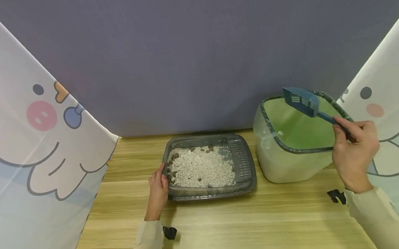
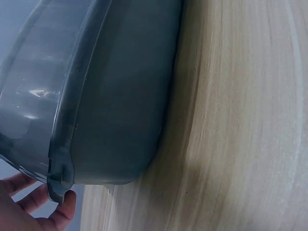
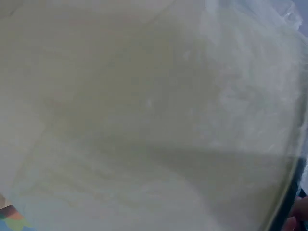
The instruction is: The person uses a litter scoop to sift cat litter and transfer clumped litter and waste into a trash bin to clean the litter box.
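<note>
The left hand point(image 1: 158, 191) grips the grey litter tray's point(image 1: 246, 175) left rim on the table point(image 1: 229, 224). The right hand point(image 1: 355, 154) clasps a blue slotted scoop point(image 1: 302, 103) over the bag-lined green bin point(image 1: 292, 132). No readable writing shows anywhere.

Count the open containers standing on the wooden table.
2. A grey plastic litter tray holding pale granules sits at the centre, its left rim held by the left hand. A pale bin lined with a green bag stands to its right. None seems hidden.

Wooden table point(image 1: 230, 228) under grey litter tray point(image 1: 247, 168) (left) and lined bin point(image 1: 281, 164).
</note>
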A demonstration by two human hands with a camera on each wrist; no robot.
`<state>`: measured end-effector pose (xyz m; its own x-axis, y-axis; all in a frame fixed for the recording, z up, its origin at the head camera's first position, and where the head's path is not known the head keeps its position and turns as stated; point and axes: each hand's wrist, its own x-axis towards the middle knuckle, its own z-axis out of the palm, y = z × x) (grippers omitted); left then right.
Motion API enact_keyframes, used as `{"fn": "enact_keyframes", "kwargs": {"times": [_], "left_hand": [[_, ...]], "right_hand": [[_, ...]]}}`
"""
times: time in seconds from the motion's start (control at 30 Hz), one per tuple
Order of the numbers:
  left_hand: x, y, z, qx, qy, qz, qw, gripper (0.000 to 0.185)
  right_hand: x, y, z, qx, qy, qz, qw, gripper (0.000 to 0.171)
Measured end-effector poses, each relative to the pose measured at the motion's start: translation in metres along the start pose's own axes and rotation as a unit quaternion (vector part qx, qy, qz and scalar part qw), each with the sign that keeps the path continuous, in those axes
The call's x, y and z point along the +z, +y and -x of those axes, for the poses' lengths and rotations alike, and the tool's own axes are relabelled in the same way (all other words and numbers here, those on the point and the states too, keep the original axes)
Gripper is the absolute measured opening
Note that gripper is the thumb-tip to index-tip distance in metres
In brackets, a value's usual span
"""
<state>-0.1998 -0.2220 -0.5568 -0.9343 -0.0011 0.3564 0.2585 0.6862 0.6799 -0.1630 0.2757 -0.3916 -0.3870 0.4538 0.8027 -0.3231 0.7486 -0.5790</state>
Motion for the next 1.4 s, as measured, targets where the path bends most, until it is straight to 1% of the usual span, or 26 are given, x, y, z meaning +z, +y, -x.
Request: {"fn": "enact_keyframes", "kwargs": {"times": [0.13,0.23,0.3,0.4,0.47,0.57,0.63,0.7,0.8,0.87,0.93,1.07,1.23,1.3,1.4], "left_hand": [[-0.001,0.001,0.002,-0.003,-0.002,0.001,1.0000,0.042],[-0.001,0.002,0.001,-0.002,0.000,-0.001,1.0000,0.042],[-0.001,0.002,0.001,-0.002,0.002,-0.002,1.0000,0.042],[-0.001,0.002,0.000,0.001,0.004,-0.003,1.0000,0.042],[-0.001,0.002,0.000,0.005,0.006,-0.003,1.0000,0.042],[-0.001,0.001,0.000,0.009,0.009,-0.002,0.9999,0.042],[-0.001,0.001,0.001,0.012,0.011,-0.005,0.9999,0.042],[-0.001,0.001,0.001,0.011,0.012,-0.003,0.9999,0.042],[-0.001,0.002,0.000,0.009,0.011,-0.003,0.9999,0.042],[-0.001,0.004,0.000,0.004,0.008,-0.002,1.0000,0.042],[-0.001,0.004,-0.001,0.001,0.006,-0.003,1.0000,0.042],[-0.002,0.003,-0.002,0.003,0.012,-0.001,0.9999,0.042],[0.000,0.001,-0.002,0.014,0.025,-0.003,0.9996,0.042],[0.001,0.001,-0.002,0.010,0.021,-0.003,0.9997,0.042],[0.001,0.002,-0.003,0.005,0.016,-0.003,0.9998,0.042]], "right_hand": [[-0.003,-0.027,0.003,0.012,-0.009,-0.029,0.999,0.022],[-0.001,-0.046,0.008,0.003,-0.028,-0.074,0.997,0.025],[0.001,-0.058,0.014,-0.006,-0.046,-0.108,0.993,0.025],[0.007,-0.077,0.025,-0.020,-0.087,-0.165,0.982,0.024],[0.013,-0.089,0.034,-0.036,-0.119,-0.191,0.974,0.024],[0.026,-0.097,0.050,-0.058,-0.169,-0.224,0.958,0.023],[0.036,-0.096,0.063,-0.069,-0.204,-0.227,0.950,0.025],[0.045,-0.093,0.076,-0.068,-0.245,-0.219,0.942,0.028],[0.056,-0.090,0.094,-0.055,-0.312,-0.188,0.930,0.032],[0.062,-0.089,0.103,-0.046,-0.353,-0.159,0.921,0.031],[0.069,-0.087,0.113,-0.037,-0.380,-0.138,0.914,0.029],[0.082,-0.083,0.131,-0.010,-0.417,-0.108,0.902,0.026],[0.098,-0.080,0.144,0.031,-0.470,-0.080,0.878,0.026],[0.105,-0.078,0.148,0.039,-0.485,-0.070,0.871,0.026],[0.116,-0.075,0.154,0.046,-0.499,-0.063,0.863,0.027]]}}
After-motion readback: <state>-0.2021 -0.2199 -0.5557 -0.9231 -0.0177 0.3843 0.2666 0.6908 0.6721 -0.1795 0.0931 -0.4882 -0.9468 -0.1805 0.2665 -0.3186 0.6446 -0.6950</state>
